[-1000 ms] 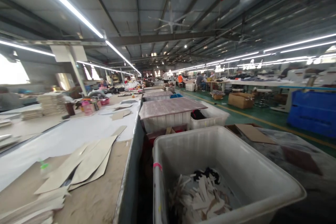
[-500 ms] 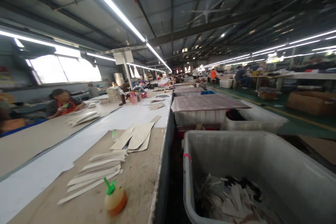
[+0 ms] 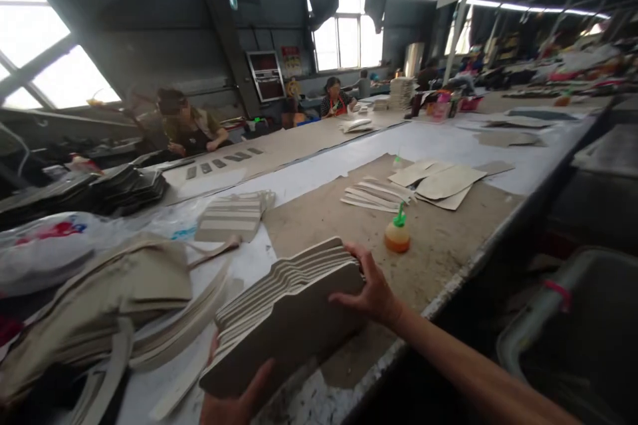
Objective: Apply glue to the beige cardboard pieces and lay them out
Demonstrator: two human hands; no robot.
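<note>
Both my hands grip a thick stack of beige cut board pieces (image 3: 294, 309), held on edge over the near rim of a long worktable (image 3: 448, 239). My left hand (image 3: 239, 398) supports the stack from below at its near end, thumb up against its face. My right hand (image 3: 371, 289) clasps the far end, fingers wrapped over the top edge. A small orange glue bottle with a green nozzle (image 3: 397, 232) stands on the brown board just beyond my right hand.
Loose heaps of beige cut pieces (image 3: 119, 312) lie left of the stack, a striped pile (image 3: 232, 216) behind. Flat pieces (image 3: 438, 180) lie farther along. A grey plastic bin (image 3: 573, 319) stands right of the table. Seated workers (image 3: 187, 129) sit across.
The view has swung left and down from the hall and bins to the table. My hands and the stack they hold have come into view; the glue bottle now stands farther off.
</note>
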